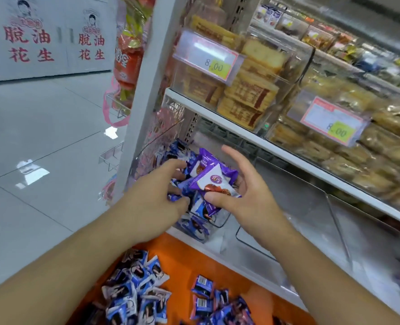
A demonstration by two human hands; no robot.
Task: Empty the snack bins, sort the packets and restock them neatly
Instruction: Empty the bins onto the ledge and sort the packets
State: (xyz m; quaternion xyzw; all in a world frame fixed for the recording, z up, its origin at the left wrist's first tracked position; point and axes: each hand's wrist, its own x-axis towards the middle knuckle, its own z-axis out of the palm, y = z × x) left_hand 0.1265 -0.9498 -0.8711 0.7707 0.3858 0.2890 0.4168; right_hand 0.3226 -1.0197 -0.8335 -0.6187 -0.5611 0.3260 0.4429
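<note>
My right hand (245,191) holds a bundle of purple and white snack packets (211,175) over a clear plastic bin (217,220) on the lower shelf, thumb pressed on the front packet. My left hand (156,184) reaches into the same bin, its fingers among blue packets (182,165); the fingertips are partly hidden. Two loose piles of blue packets (135,292) lie on an orange surface (182,256) below my arms.
A second clear bin (311,219) stands to the right on the same shelf. Above, a white shelf (253,139) carries clear boxes of cakes with price tags (208,57). A white upright panel (145,97) borders the bin on the left. Grey tiled floor (41,137) lies left.
</note>
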